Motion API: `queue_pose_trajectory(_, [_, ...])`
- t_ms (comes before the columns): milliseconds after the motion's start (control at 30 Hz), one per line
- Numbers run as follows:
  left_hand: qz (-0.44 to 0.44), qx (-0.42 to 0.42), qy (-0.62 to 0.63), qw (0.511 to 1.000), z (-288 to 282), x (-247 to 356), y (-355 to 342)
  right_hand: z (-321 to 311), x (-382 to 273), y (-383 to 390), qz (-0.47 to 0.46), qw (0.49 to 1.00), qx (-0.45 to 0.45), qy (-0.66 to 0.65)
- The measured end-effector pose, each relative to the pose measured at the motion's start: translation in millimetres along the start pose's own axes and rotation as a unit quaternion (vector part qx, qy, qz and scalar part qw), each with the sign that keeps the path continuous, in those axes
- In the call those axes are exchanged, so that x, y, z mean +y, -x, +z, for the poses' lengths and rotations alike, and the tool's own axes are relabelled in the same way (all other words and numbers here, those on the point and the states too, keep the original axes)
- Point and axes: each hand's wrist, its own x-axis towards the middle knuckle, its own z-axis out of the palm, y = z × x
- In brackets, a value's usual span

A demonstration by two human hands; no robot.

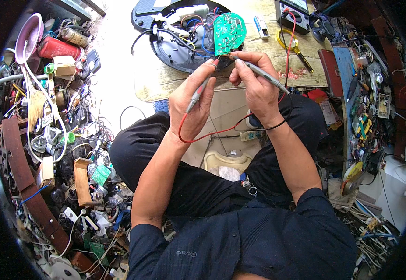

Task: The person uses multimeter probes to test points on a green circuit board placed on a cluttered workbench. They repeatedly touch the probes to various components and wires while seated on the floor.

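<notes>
Lying in black housing [180,55]: wires [204,41]; left fingers [202,73], right fingers [254,58] clamped on test probes [195,99].

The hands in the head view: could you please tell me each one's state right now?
Left hand: closed, holding the red-lead probe.
Right hand: closed, holding the black-lead probe.

Table [149,86]: magnifier [296,49], yellow-rimmed with a black handle; box [261,27], small, to its left.
Left heap [84,151]: purple basin [28,38] at the top; red canister [59,48] beside it; broom [36,106] lower down.
Right side: red panel [330,72] by the table; blue panel [344,88] beside it; tools [364,127] strewn beyond.
</notes>
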Motion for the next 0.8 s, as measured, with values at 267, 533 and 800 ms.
queue_pose_trajectory(267, [0.02, -0.018, -0.031, 0.999, 0.1, -1.3, -2.6, -0.3, -2.7, -0.3, 0.012, 1.0, 0.003, -0.011])
queue_pose_trajectory(533, [0.028, -0.025, -0.066, 0.997, 0.5, 1.8, -3.5, 0.5, -2.2, -0.2, 0.019, 1.0, 0.001, -0.017])
queue_pose_trajectory(800, [0.055, -0.033, -0.101, 0.993, -0.2, 3.6, -8.8, 1.8, 2.4, 0.3, 0.021, 1.0, 0.008, 0.006])
